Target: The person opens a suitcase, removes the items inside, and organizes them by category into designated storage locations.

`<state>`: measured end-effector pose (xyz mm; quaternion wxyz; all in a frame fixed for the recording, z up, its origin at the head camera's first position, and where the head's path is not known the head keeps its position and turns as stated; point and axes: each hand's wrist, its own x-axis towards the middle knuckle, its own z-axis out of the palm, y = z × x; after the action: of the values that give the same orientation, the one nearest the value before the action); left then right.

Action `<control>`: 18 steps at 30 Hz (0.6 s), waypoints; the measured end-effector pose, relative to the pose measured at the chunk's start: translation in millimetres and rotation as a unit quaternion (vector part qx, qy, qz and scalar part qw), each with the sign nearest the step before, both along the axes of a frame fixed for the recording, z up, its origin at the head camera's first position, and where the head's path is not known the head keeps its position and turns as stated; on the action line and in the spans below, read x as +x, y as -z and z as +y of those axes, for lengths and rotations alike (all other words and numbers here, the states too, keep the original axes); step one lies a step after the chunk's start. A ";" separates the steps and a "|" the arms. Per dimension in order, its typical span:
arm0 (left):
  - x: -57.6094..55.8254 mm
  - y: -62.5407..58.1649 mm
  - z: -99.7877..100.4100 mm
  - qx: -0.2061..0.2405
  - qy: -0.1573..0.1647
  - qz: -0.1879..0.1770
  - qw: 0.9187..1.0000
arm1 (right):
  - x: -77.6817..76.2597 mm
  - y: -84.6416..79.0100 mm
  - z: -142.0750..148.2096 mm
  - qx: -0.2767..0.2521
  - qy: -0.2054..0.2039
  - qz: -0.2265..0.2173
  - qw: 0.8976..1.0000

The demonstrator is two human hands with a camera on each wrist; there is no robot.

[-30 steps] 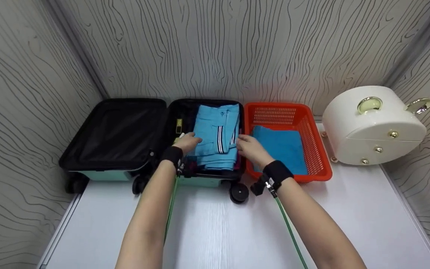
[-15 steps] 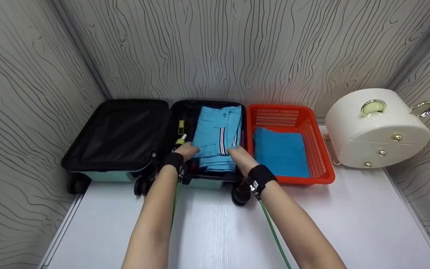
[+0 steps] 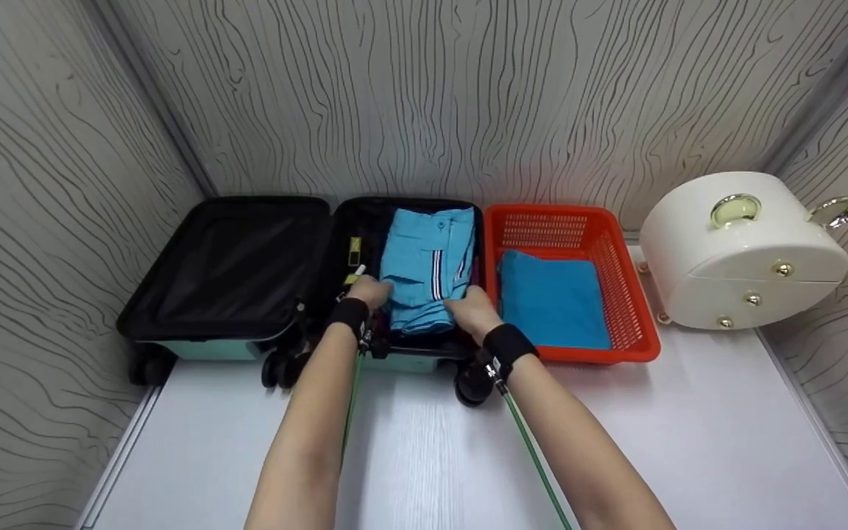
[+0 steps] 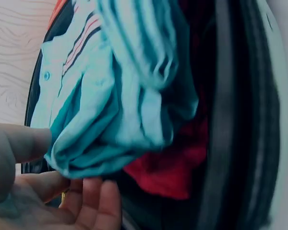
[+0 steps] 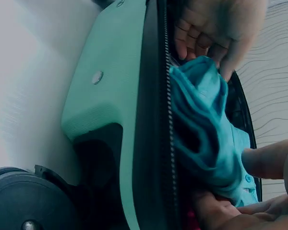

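Observation:
Folded light-blue pants [image 3: 413,254] with dark and white stripes and a button lie in the right half of an open mint-green suitcase [image 3: 409,362]. My left hand [image 3: 371,291] pinches their near left edge; the left wrist view shows the thumb on top and a finger below. At the near right edge my right hand [image 3: 474,309] grips the cloth, thumb above [image 5: 271,160] and fingers tucked under it. Between the hands the near end bunches into folds. Dark red cloth [image 4: 165,175] shows beneath the pants in the left wrist view.
A red plastic basket [image 3: 634,309] holding a folded blue cloth [image 3: 553,302] stands right of the suitcase. The suitcase's black-lined half [image 3: 232,265] lies open at left. A white case [image 3: 748,258] with gold knobs is far right. Yellow-labelled items [image 3: 355,250] lie beside the pants.
My right hand has moved left and nearer, from the pants' right side onto their near right edge. The near layers have been drawn together and bunched between both hands.

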<state>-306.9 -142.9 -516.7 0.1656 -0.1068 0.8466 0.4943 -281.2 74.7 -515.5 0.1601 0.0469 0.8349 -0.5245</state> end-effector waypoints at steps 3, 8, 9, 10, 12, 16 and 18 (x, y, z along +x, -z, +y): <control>-0.2 0.8 7.1 0.001 -0.015 0.000 1.000 | 0.1 0.4 -2.7 0.002 0.010 0.005 1.000; -0.3 -0.2 11.3 0.022 -0.032 -0.006 0.999 | -1.2 -0.1 -2.9 -0.037 0.027 -0.020 0.999; 0.0 -0.8 11.4 0.027 -0.033 -0.006 0.999 | -1.8 -0.4 -2.6 -0.046 0.032 -0.030 0.998; 0.0 -1.3 11.7 0.028 -0.034 -0.006 0.999 | -2.6 -0.3 -2.3 -0.055 0.038 -0.038 0.997; 0.3 -2.4 12.2 0.032 -0.035 -0.003 0.999 | -3.5 -0.5 -2.0 -0.072 0.050 -0.048 0.995; 2.3 -2.7 12.7 0.038 -0.037 -0.001 0.999 | -4.0 1.0 -1.5 -0.086 0.068 -0.047 0.993; 3.0 -2.5 12.5 0.034 -0.037 0.002 0.999 | -5.1 2.1 -1.1 -0.085 0.080 -0.040 0.992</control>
<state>-303.9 -130.4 -514.1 0.1492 -0.1313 0.8253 0.5286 -286.3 73.6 -517.6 0.1541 0.1204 0.7739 -0.6024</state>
